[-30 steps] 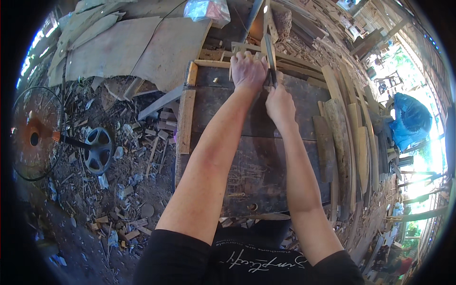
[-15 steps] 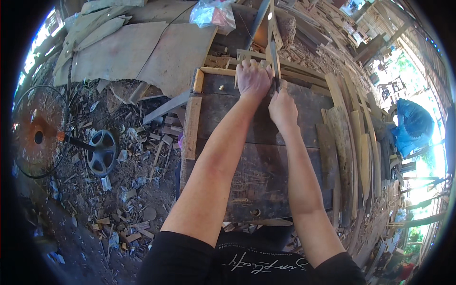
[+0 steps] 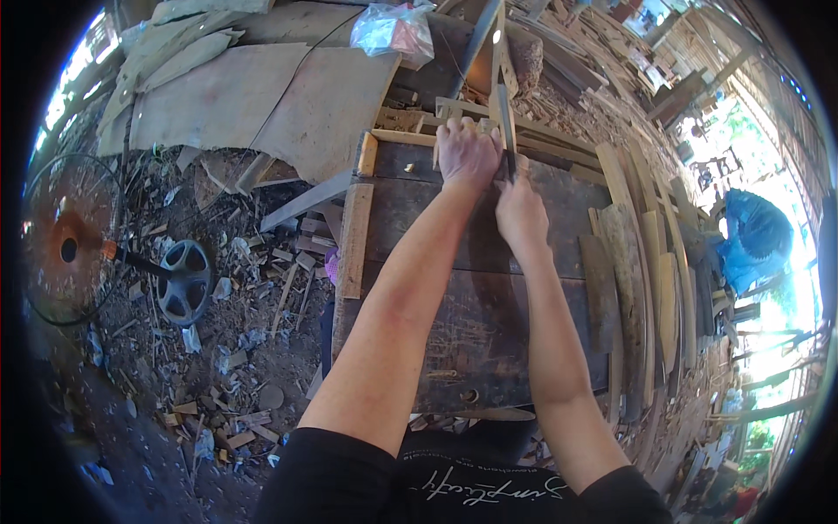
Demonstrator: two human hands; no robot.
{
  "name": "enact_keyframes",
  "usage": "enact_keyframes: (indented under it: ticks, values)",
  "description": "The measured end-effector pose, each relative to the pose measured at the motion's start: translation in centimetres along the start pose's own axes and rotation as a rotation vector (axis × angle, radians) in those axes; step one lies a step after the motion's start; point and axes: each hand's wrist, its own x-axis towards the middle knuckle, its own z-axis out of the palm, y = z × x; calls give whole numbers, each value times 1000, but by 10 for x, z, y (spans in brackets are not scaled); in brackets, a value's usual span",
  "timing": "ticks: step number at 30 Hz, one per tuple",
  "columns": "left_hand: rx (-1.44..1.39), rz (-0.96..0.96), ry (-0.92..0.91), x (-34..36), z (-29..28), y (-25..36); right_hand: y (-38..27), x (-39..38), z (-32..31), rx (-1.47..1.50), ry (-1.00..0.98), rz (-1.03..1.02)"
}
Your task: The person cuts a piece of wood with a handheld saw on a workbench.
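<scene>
My left hand [image 3: 470,159] is closed over a piece of wood [image 3: 436,154] at the far edge of a dark wooden workbench [image 3: 471,341]. Its fingers curl over the far side, so most of that piece is hidden. Close beside it, my right hand [image 3: 522,210] is wrapped round the near end of a long, narrow tool that looks like a handsaw [image 3: 504,92], seen almost edge-on. The saw points away from me, just right of my left hand. Its handle is mostly covered by my fingers, and where the blade meets the wood cannot be made out.
Light wooden strips [image 3: 353,240] edge the bench's left side. Long boards [image 3: 633,262] lie along its right. A fan [image 3: 70,249] with an orange hub stands at left above scrap-strewn ground. Beyond are a thin sheet [image 3: 262,96], a plastic bag [image 3: 393,33] and a blue bag [image 3: 755,236].
The view has shifted slightly. My right hand is a touch nearer to me with the saw; my left hand keeps its place on the wood.
</scene>
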Motion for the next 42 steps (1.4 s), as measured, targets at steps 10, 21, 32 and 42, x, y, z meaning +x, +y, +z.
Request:
enact_keyframes:
  ticks: [10,21,32,42]
  values:
    - [-24,-3,36,6,1,2,4,-10,-4,-10,15,4]
    - [-14,32,5,4,-2,7,13,-26,-16,-32,-36,6]
    - [-15,33,-30,7,-8,7,15,-47,-17,-64,-85,53]
    - [89,27,-49,3,-13,4,12,-41,-8,106,-43,-8]
